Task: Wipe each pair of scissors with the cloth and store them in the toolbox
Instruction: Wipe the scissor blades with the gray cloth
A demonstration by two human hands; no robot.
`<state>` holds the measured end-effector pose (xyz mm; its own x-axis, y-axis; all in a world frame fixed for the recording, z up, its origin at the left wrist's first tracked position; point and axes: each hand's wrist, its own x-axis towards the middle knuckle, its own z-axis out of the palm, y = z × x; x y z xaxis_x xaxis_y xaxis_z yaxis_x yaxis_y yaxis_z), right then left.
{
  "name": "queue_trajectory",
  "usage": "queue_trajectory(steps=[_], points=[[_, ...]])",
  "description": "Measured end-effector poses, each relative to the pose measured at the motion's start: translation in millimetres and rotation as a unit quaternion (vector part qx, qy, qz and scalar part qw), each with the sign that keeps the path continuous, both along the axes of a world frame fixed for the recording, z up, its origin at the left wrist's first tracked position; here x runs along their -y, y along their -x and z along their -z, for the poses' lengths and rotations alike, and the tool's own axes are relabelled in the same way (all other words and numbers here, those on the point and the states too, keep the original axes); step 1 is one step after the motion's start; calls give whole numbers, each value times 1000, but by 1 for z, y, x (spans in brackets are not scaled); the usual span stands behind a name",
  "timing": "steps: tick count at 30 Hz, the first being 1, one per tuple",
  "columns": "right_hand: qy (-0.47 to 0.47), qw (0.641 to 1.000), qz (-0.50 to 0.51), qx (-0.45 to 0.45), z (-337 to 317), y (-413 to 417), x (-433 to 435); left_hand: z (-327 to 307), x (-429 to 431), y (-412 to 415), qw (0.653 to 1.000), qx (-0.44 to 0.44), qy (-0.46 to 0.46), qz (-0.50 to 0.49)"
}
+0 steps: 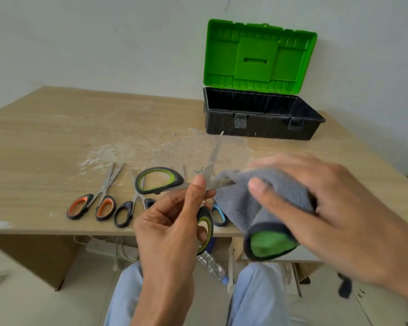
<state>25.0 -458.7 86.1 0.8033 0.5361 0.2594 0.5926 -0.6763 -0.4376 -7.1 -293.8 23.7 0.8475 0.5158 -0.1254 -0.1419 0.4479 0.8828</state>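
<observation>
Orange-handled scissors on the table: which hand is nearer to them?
Left. The left hand, gripping green-handled scissors, is just right of the orange-handled scissors; the right hand, holding the cloth, is farther right.

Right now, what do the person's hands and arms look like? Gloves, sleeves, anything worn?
Both are bare. The left hand and right hand show no gloves, rings or watch. No sleeves reach into the frame. The only clothing in view is the light blue trousers below.
</observation>
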Motion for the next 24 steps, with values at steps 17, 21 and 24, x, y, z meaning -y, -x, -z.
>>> queue_trajectory(steps=[17,21,24], points=[[-154,980,7,-123,39,-10,9,17,-2,11,999,-18,27,24],[-174,976,27,-126,46,-11,11,22,0,11,999,-17,2,47],[-196,974,35,-106,51,-10,16,27,1,11,997,-15,9,70]])
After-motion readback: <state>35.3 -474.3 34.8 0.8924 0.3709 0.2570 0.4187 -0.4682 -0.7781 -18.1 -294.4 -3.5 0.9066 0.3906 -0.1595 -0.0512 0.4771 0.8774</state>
